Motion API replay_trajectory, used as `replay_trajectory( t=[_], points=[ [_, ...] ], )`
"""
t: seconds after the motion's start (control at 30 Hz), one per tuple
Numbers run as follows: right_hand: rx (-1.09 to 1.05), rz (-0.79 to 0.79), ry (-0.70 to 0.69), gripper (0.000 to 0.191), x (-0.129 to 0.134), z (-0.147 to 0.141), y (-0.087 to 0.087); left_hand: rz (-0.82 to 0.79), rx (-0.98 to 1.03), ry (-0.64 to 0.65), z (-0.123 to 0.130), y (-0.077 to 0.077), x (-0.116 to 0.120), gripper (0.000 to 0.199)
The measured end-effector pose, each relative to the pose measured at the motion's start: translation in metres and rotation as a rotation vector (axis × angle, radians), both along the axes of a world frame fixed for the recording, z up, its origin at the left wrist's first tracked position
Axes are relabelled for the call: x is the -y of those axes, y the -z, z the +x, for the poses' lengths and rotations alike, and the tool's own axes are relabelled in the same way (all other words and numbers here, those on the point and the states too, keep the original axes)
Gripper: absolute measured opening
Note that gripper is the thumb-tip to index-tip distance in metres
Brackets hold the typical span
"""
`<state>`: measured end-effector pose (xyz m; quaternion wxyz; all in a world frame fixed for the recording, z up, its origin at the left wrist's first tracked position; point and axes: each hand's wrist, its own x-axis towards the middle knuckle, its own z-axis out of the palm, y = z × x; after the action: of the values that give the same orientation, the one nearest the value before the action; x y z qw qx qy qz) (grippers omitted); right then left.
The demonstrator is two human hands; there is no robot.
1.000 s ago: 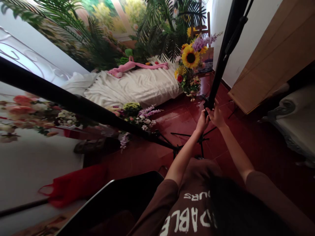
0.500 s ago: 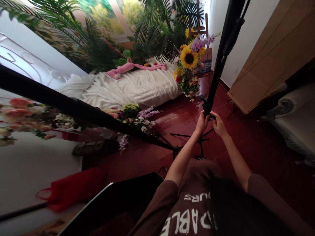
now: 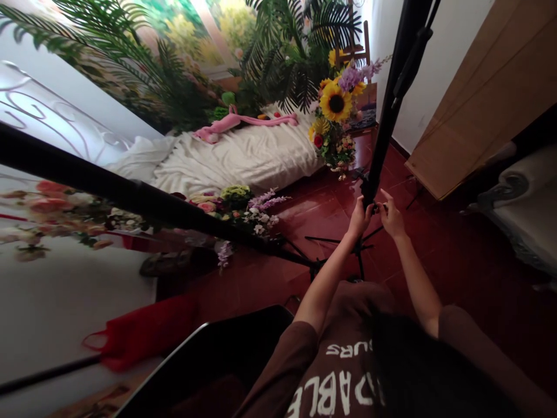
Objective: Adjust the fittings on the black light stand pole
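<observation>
A black light stand (image 3: 389, 116) rises at a slant to the right of the middle, its legs spread on the floor. My left hand (image 3: 359, 220) is wrapped around the lower part of its pole. On the pole's right side, my right hand (image 3: 393, 219) has its thumb and fingers at a small dark knob (image 3: 376, 208), index finger raised. The knob is small and partly covered by the fingers. A second black pole (image 3: 152, 200) crosses the left side at a slant, its lower end close to the stand's legs.
Beyond the stand, a white-draped bed (image 3: 243, 154) carries a pink plush toy (image 3: 226, 123). Sunflowers (image 3: 336, 103) stand at its right end, other flowers (image 3: 261, 215) in front. A brown panel (image 3: 456, 128) and an ornate sofa (image 3: 528, 197) are right; a red bag (image 3: 139, 331) is lower left.
The right hand has shifted slightly right, and its index finger has lifted away from the pole. My left hand keeps its hold. The camera view has shifted slightly.
</observation>
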<state>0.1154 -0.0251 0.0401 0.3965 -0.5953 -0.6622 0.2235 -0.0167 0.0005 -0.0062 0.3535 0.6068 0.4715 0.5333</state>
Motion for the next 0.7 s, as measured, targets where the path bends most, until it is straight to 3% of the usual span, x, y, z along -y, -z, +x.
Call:
replay_trajectory(
  t=[0.17, 0.4, 0.5, 0.6, 0.7],
  points=[
    [-0.245, -0.076, -0.004, 0.052, -0.008, -0.007, 0.003, -0.014, 0.015, 0.042, -0.001, 0.002, 0.0, 0.035],
    [-0.64, -0.478, 0.027, 0.051, -0.03, -0.008, -0.007, -0.005, 0.027, 0.037, -0.001, 0.0, -0.002, 0.037],
    [-0.703, -0.537, 0.007, 0.048, -0.031, -0.009, -0.012, -0.018, 0.054, 0.073, -0.007, -0.001, 0.002, 0.042],
    [-0.71, -0.447, 0.14, 0.041, -0.023, -0.016, -0.009, -0.063, 0.116, 0.079, -0.022, 0.015, 0.022, 0.044],
    [-0.673, -0.246, 0.283, 0.045, -0.007, -0.026, 0.002, -0.302, 0.158, -0.016, -0.049, 0.055, 0.065, 0.038]
  ],
)
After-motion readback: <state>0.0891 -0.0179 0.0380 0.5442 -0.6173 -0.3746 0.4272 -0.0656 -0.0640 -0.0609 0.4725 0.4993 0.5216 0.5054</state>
